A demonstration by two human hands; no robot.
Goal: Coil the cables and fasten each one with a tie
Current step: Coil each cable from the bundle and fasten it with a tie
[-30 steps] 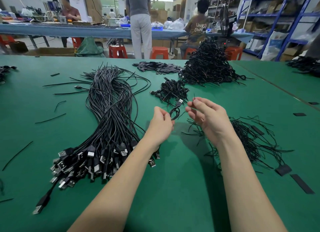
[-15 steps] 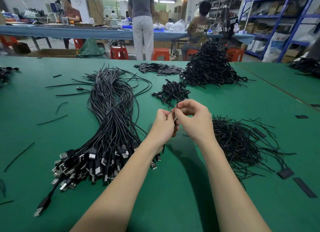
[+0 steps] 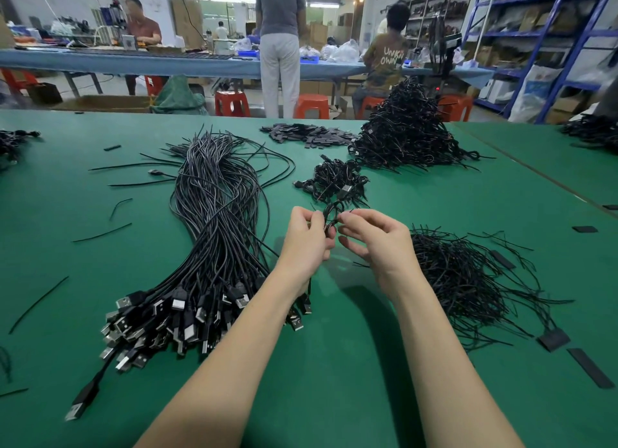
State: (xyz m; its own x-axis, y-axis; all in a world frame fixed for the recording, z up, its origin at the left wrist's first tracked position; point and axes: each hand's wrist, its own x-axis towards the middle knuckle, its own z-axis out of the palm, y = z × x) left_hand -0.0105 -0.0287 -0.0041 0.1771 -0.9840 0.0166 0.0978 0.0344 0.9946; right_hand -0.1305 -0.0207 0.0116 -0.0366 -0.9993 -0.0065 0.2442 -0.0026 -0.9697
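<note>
My left hand (image 3: 306, 240) pinches a small coiled black cable (image 3: 331, 215) above the green table (image 3: 334, 364). My right hand (image 3: 374, 242) meets it from the right, thumb and forefinger on a thin black tie at the coil. To the left a big bundle of uncoiled black USB cables (image 3: 214, 233) lies with its plugs toward me. A loose heap of black wire ties (image 3: 458, 273) spreads at my right. Beyond my hands sit a small pile of coiled, tied cables (image 3: 334, 178) and a much larger one (image 3: 408, 136).
Flat black strips (image 3: 307, 135) are heaped at the table's far middle; a few lie at the right edge (image 3: 590, 367). Stray cable bits (image 3: 103, 232) litter the left. Beyond the table, people work at a blue bench, with red stools and blue shelving.
My hands came together around the coil half a second ago. Now they have parted slightly, and the coil shows between the fingertips, with the right hand working the tie.
</note>
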